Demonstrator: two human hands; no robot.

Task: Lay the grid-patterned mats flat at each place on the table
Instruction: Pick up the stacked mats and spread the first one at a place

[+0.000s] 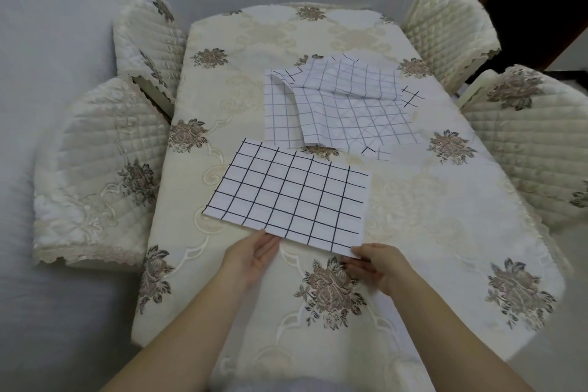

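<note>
Head view: left grip [254,253] and right grip [374,262] each pinch the near edge of a grid-patterned mat [292,197] on the table [413,200]; other mats [343,111] lie heaped farther off.

Two arms in view. Left hand [251,256] and right hand [378,267] were bare. Nails looked short, as far as the wide-angle view resolved them. Right-hand fingertips [350,268] showed dark at the nails; polish or shadow, couldn't tell. Left forearm [191,328] and right forearm [445,325] were uncovered from the wrist down to the bottom frame edge. Only clothing visible was a narrow strip of pale grey fabric [305,387] at the bottom edge between the arms. It was blurred and the garment type wasn't identifiable.
</note>
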